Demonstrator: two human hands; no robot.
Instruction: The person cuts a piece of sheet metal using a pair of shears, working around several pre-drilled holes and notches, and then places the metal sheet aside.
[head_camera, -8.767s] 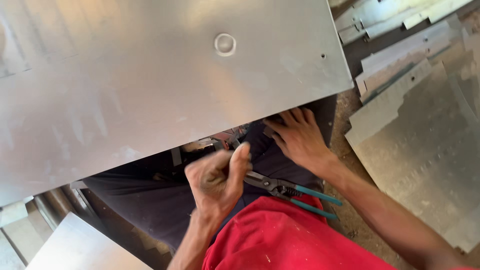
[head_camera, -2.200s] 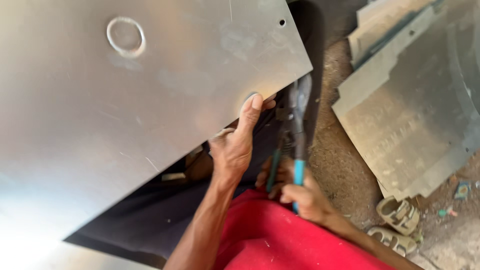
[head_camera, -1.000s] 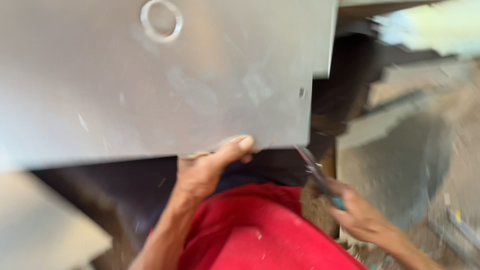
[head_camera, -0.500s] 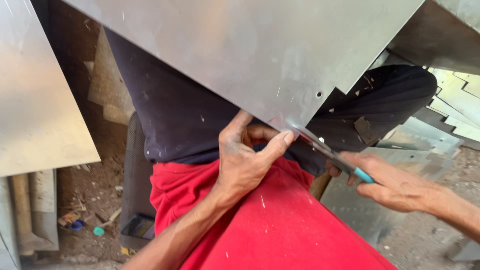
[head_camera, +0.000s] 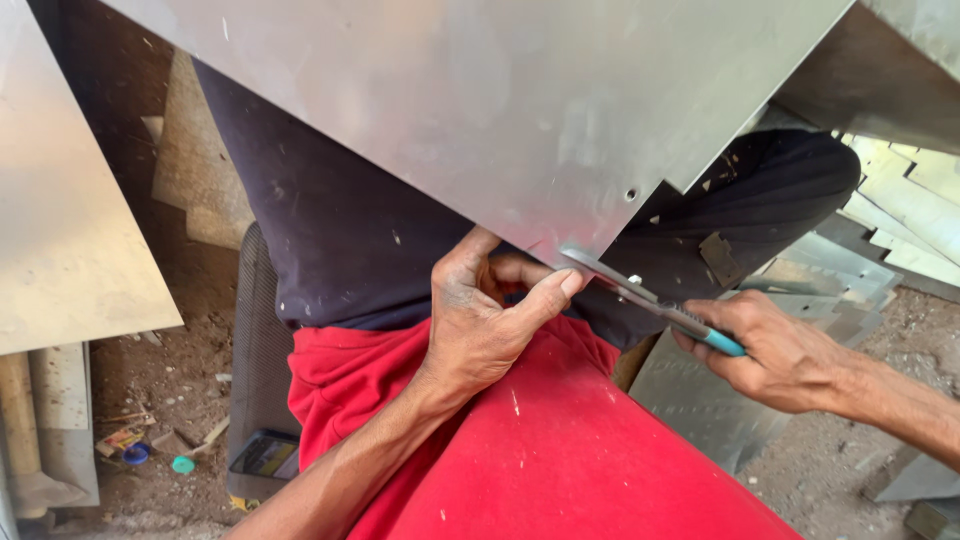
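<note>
Left hand (head_camera: 480, 325) pinching the sheet (head_camera: 520, 110) edge, right hand (head_camera: 770, 350) clenched round the snips (head_camera: 650, 300), blades apparently biting the sheet.

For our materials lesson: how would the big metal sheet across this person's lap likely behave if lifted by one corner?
The metal sheet looks thin and wide, so it would probably flex and wobble. Its cut edge near the snips is likely sharp. The left hand steadies it, suggesting it shifts easily.

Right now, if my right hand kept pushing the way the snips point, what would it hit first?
The right hand aims the snips up-left; their tips already meet the metal sheet edge, with the left hand's thumb probably next.
</note>
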